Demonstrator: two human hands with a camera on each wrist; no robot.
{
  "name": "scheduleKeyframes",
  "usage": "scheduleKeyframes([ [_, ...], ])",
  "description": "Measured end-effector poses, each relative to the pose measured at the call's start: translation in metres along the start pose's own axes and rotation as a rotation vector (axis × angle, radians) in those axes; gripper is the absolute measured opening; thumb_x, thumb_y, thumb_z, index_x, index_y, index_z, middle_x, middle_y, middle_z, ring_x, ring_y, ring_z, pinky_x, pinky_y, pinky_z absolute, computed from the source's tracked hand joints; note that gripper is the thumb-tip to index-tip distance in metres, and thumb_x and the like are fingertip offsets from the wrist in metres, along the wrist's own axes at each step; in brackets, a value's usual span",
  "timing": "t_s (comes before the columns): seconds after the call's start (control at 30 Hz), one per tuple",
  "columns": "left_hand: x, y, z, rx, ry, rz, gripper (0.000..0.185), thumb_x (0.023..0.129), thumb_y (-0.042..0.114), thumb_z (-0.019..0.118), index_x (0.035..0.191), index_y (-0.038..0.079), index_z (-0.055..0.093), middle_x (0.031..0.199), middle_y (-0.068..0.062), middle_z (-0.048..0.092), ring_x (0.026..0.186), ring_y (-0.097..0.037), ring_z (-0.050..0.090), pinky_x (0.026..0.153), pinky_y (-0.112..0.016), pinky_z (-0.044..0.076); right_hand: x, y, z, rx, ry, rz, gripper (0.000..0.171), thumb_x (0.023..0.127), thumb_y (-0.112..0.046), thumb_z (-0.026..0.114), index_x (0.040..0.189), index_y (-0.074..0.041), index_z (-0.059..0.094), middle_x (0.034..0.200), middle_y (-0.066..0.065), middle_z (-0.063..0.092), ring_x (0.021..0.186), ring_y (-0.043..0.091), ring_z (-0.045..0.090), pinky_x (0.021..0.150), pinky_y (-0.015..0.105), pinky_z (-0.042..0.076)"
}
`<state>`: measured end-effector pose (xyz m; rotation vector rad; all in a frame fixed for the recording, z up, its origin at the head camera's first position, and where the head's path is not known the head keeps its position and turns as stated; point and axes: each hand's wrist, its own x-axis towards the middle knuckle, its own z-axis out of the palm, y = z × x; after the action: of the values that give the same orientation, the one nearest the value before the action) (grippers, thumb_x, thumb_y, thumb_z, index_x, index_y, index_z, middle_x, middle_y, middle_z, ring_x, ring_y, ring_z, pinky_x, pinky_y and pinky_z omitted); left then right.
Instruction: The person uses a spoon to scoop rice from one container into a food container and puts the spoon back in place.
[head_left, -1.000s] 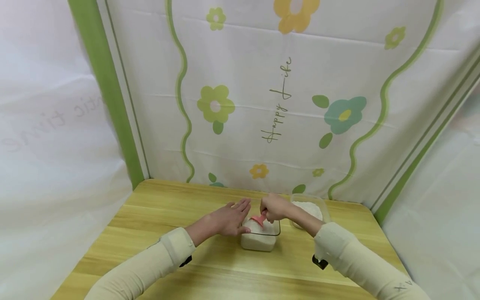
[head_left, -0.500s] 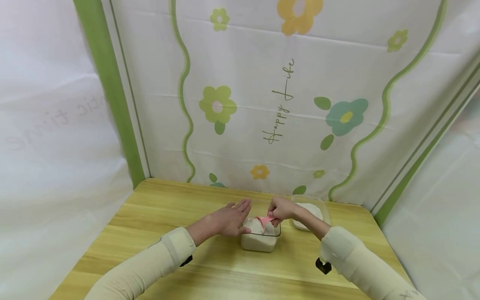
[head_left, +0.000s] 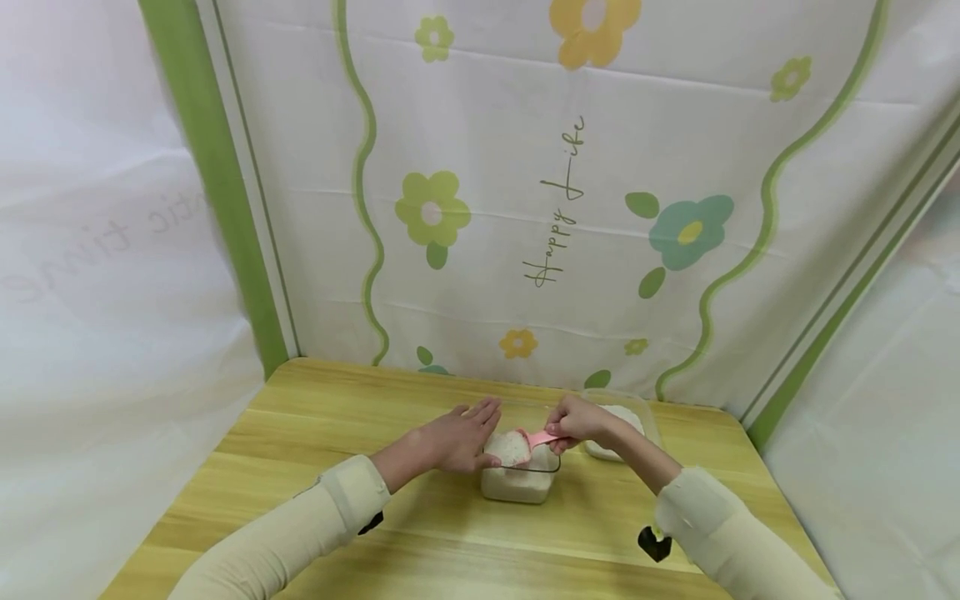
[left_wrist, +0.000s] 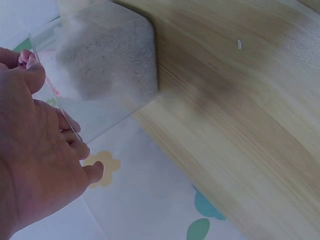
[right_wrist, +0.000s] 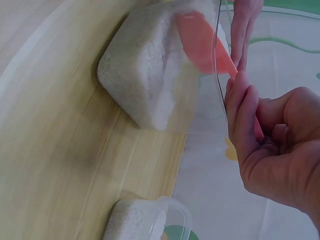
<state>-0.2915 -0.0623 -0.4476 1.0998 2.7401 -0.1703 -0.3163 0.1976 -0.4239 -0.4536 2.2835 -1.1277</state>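
Note:
A clear box point(head_left: 517, 485) holds white rice, whose grains show through its wall in the left wrist view. My left hand point(head_left: 461, 437) rests against the box's left rim, fingers extended and thumb along the near edge. My right hand point(head_left: 573, 423) grips the handle of a pink scoop point(right_wrist: 199, 42) at the box's right side. The scoop's bowl, heaped with rice point(head_left: 507, 448), is level over the inside of the box. In the right wrist view the rice below slopes unevenly, and my left fingers show beyond the rim.
A second clear tub point(head_left: 651, 414) with white contents stands at the back right, partly behind my right forearm. One loose grain point(left_wrist: 239, 44) lies on the wooden table point(head_left: 330, 417). A patterned white curtain point(head_left: 480, 275) hangs along the table's back edge.
My right hand has moved right and turned the scoop from pointing down to level, bringing it up full of rice. My left hand has stayed at the rim.

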Motion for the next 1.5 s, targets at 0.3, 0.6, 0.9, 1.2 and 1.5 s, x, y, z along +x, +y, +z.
scheduleKeyframes([
  [0.3,-0.002,0.000,0.000,-0.017,0.003,0.007,0.082,0.102,0.060,0.035,0.160,0.006,0.016,0.169,-0.011,0.006,0.157,-0.022,0.006,0.123,-0.046,0.024,-0.012,0.015,-0.004,0.150,-0.019,-0.015,0.027,0.101,0.002,0.049,0.090,0.018,0.067,0.063,-0.001,0.065,0.057,0.003,0.061,0.055,0.013,0.050],
  [0.6,-0.003,-0.001,-0.001,-0.038,0.005,0.015,0.082,0.103,0.060,0.035,0.160,0.005,0.015,0.169,-0.011,0.005,0.157,-0.022,0.006,0.124,-0.047,0.023,-0.026,0.033,-0.010,0.294,0.007,-0.017,0.029,0.102,0.004,0.044,0.112,0.026,0.059,0.074,0.003,0.067,0.067,0.004,0.065,0.062,0.013,0.054],
  [0.9,-0.001,-0.001,-0.001,-0.045,-0.001,0.010,0.082,0.102,0.060,0.036,0.161,0.006,0.015,0.169,-0.010,0.006,0.157,-0.022,0.005,0.124,-0.047,0.023,-0.034,0.040,-0.017,0.330,0.050,0.004,0.028,0.103,0.002,0.041,0.112,0.020,0.061,0.079,0.003,0.066,0.068,0.004,0.066,0.063,0.015,0.054],
  [1.2,0.001,-0.002,0.001,-0.033,-0.001,0.013,0.083,0.102,0.062,0.033,0.161,0.006,0.014,0.169,-0.010,0.006,0.157,-0.022,0.005,0.124,-0.046,0.024,-0.039,0.040,-0.021,0.400,0.042,0.011,0.026,0.103,0.002,0.043,0.112,0.021,0.058,0.078,0.003,0.067,0.070,0.005,0.066,0.069,0.018,0.057],
  [1.5,0.001,-0.002,0.001,-0.038,0.004,0.014,0.084,0.101,0.063,0.033,0.161,0.006,0.014,0.170,-0.010,0.005,0.157,-0.022,0.005,0.123,-0.047,0.024,-0.047,0.043,-0.028,0.437,0.039,-0.011,0.026,0.104,0.000,0.042,0.109,0.016,0.062,0.081,0.004,0.069,0.071,0.005,0.068,0.068,0.015,0.056],
])
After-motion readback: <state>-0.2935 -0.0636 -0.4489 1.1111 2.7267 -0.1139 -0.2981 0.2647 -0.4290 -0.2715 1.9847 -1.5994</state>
